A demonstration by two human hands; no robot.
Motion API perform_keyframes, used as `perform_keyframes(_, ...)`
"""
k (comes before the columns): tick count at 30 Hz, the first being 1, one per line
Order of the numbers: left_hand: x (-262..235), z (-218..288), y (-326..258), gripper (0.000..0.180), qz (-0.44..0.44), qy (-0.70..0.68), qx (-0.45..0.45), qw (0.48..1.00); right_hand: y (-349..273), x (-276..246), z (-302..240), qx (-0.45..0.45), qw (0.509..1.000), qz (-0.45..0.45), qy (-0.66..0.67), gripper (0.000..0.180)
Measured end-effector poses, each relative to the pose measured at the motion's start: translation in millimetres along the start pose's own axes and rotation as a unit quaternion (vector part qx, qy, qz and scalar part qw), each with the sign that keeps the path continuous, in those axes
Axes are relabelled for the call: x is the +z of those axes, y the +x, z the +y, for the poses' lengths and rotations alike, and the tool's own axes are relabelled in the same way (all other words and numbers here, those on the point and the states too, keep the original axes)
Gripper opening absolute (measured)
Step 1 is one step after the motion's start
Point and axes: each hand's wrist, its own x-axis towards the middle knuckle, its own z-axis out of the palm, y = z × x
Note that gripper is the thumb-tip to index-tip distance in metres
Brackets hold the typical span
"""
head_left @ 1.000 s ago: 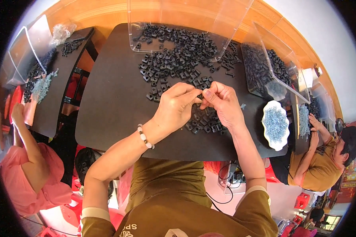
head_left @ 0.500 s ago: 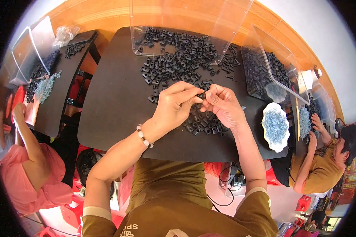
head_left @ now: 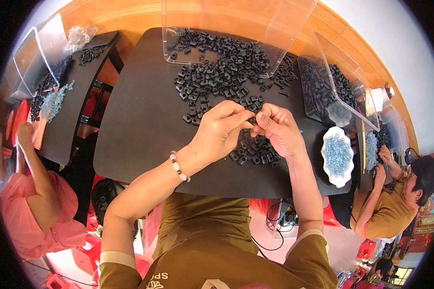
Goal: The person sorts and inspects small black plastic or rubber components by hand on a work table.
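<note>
A small black part (head_left: 252, 119) is held between the fingertips of two bare hands above a dark table (head_left: 140, 115), near the front of a heap of loose black pieces (head_left: 222, 62). By the left hand (head_left: 219, 130), it is pinched between thumb and fingers, with almost no gap; by the right hand (head_left: 282, 130), it is gripped at the other side, thumb against bent forefinger, the remaining fingers curled. The part is mostly covered by the fingers, so whether anything is joined to it cannot be told.

Work on this one part is judged to be under way, as it is neither set down nor released. Much appears to be left: the heap is spread far back into a clear bin (head_left: 167, 45) tipped on its side, slender black pieces (head_left: 285, 74) are scattered at its right, and more black stock is seen in a second clear bin (head_left: 333, 96). A white scalloped dish (head_left: 341, 184) at the right is well filled with tiny pale-blue pieces (head_left: 337, 154). Below the hands, a nearer cluster of black pieces (head_left: 258, 153) is partly hidden; whether finished pieces are counted among them cannot be made out.
</note>
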Motion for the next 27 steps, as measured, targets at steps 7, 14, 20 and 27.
perform_keyframes(7,0,3,-2,0.030,-0.024,0.063,0.027,0.997,-2,3,1,-0.012,0.999,0.006,-0.049,0.026)
perform_keyframes(14,0,4,1,0.029,0.010,0.029,0.005,1.000,-1,-1,0,-0.003,1.000,-0.013,-0.013,0.024)
perform_keyframes(20,-5,5,2,0.032,0.009,0.088,0.005,0.996,-1,9,-2,0.022,0.999,-0.033,0.014,0.043)
perform_keyframes(27,-11,12,8,0.031,0.028,0.111,0.002,0.993,1,8,5,0.025,0.994,-0.089,0.065,0.049)
